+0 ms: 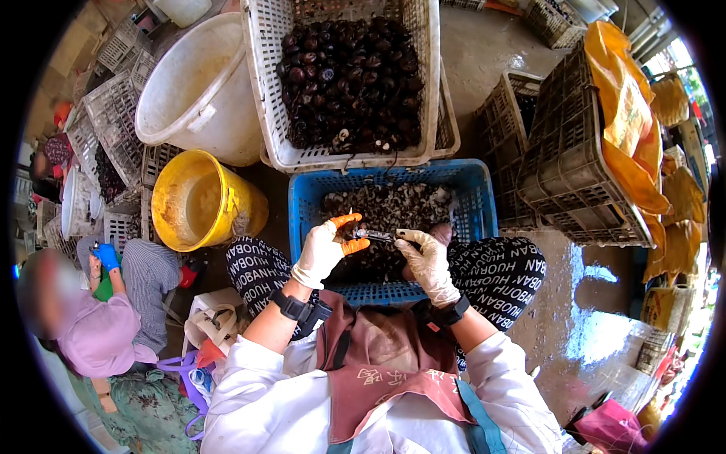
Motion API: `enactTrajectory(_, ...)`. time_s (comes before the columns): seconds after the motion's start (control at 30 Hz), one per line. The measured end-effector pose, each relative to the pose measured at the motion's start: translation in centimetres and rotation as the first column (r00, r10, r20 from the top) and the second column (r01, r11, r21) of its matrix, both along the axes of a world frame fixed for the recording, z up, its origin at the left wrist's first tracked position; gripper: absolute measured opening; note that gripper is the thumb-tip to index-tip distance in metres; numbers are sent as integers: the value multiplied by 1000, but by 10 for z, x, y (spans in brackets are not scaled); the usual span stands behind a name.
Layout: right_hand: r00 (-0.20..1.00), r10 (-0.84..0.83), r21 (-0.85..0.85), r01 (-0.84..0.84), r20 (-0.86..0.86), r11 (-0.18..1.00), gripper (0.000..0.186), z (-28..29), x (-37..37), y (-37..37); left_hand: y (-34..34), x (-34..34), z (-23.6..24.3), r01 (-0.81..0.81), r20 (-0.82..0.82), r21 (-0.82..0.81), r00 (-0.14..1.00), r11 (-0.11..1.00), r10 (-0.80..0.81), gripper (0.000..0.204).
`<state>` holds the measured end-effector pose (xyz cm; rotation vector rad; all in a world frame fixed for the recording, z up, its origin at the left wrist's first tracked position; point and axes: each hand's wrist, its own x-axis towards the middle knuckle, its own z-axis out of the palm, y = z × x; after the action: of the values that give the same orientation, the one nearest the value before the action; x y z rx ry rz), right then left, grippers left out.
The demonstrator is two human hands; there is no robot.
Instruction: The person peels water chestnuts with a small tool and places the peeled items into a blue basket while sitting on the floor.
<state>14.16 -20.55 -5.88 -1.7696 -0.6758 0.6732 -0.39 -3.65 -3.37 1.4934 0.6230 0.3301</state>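
Observation:
In front of me, above a blue crate (484,198), my two gloved hands meet at a slim hand tool (376,235) with a dark and metallic shaft, perhaps a peeler. My right hand (429,265), in a white glove, grips its right end. The left end lies between the fingers of my left hand (321,251), whose white glove has orange covers on the fingertips. Whether a small piece is also pinched there I cannot make out. Dark peelings with pale bits (401,200) lie in the crate. Beyond it, dark round water chestnuts (352,79) fill much of a white crate (265,113).
A yellow bucket (227,198) and a large white tub (162,106) stand at the left. Stacked crates (563,163) with orange sacks (624,113) rise at the right. A person (106,318) with a blue glove sits at the far left. The floor (560,356) is wet.

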Motion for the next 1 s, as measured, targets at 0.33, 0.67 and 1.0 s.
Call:
enactTrajectory(0.33, 909, 317, -217, -263, 272, 940, 21, 34, 19, -5, -1, -14, 23, 331, -297, 334, 925, 883, -235, 47)
enactTrajectory(0.67, 993, 117, -132, -112, 28, 985, 23, -11, -12, 4, -27, -30, -18, -163, -151, -362, 982, 918, 114, 33)
enactTrajectory(1.0, 901, -17, 55, 45, -433, 997, 18, -27, -10, 7, -42, -17, -21, -29, 70, -328, 996, 944, 54, 43)
